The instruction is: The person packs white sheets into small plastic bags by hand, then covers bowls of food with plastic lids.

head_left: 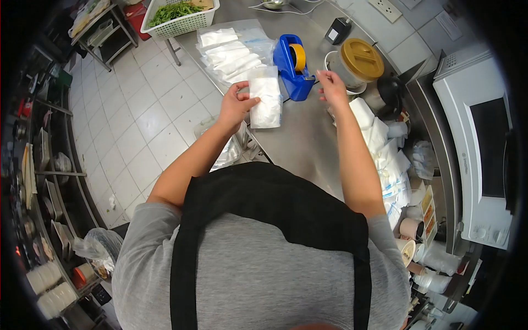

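Observation:
My left hand (235, 107) is closed on a flat white packet in a clear plastic bag (265, 102), gripping it by its left edge above the steel table. My right hand (333, 91) is raised just right of a blue tape dispenser (292, 69), thumb and forefinger pinched together. Whatever may be between those fingertips is too small to make out. A yellow tape roll (297, 56) sits in the dispenser. Beyond the held packet, more white packets (231, 58) lie in a row on clear plastic.
Behind my right hand stands a tub with a mustard-yellow lid (361, 59). White plastic-wrapped packets (382, 154) are heaped along the right of the steel table (300, 140), near a white microwave (478, 137). A white basket of greens (179, 19) is at the far left.

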